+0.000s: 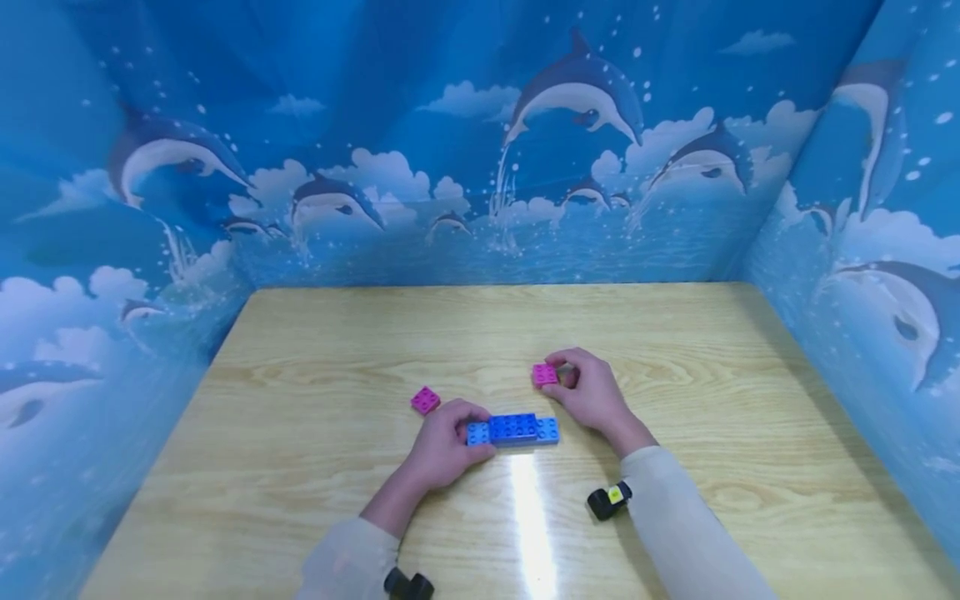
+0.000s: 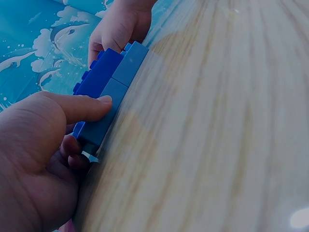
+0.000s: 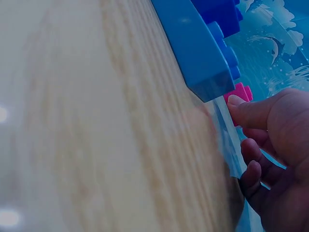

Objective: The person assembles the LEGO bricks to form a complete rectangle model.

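Observation:
My left hand (image 1: 441, 446) grips the left end of a joined block of toy building bricks, thumb on the near side and fingers on the far side. A dark blue brick (image 1: 513, 427) sits across the top of two light blue bricks (image 1: 548, 430) set end to end, and their studs show at both ends. Farther back and to the right, my right hand (image 1: 594, 392) pinches a pink brick (image 1: 544, 375) between thumb and fingers. In the right wrist view the light blue end (image 3: 198, 53) partly hides that pink brick (image 3: 239, 94).
Another pink brick (image 1: 425, 401) lies just beyond my left hand. The bricks are on a wood-grain table (image 1: 315, 350), which reflects a bright streak of light. Dolphin-printed blue curtains (image 1: 420, 150) stand along the table's back and sides.

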### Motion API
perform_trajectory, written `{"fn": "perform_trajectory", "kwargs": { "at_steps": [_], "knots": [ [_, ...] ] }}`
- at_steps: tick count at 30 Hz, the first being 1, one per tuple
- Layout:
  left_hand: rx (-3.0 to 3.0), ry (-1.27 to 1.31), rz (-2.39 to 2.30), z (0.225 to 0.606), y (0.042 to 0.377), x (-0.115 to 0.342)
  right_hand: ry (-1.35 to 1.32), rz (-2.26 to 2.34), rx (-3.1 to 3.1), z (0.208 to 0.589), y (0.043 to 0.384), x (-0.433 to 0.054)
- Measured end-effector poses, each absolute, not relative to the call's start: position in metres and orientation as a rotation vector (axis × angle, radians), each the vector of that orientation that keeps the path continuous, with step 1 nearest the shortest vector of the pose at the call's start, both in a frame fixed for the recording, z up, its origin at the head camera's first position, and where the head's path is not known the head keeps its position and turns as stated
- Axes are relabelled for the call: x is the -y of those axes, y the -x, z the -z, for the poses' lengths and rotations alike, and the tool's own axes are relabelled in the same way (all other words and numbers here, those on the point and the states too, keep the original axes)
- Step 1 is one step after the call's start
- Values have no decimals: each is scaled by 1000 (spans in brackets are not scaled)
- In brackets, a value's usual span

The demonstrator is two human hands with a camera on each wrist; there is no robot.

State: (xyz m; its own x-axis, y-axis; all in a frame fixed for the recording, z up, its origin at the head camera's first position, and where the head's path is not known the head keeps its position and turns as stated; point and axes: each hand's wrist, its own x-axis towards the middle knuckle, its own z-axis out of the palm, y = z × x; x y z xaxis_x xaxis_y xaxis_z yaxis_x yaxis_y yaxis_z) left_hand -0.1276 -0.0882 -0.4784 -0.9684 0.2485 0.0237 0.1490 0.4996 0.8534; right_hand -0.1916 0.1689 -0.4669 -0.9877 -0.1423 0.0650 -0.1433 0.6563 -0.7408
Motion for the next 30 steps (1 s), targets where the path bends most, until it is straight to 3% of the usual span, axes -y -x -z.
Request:
{"fn": "perform_trajectory", "kwargs": {
  "at_steps": [30],
  "knots": [
    [-2618,-326,-1484,478,126,87,-306,-1421,2744,451,161,-172]
  ]
}}
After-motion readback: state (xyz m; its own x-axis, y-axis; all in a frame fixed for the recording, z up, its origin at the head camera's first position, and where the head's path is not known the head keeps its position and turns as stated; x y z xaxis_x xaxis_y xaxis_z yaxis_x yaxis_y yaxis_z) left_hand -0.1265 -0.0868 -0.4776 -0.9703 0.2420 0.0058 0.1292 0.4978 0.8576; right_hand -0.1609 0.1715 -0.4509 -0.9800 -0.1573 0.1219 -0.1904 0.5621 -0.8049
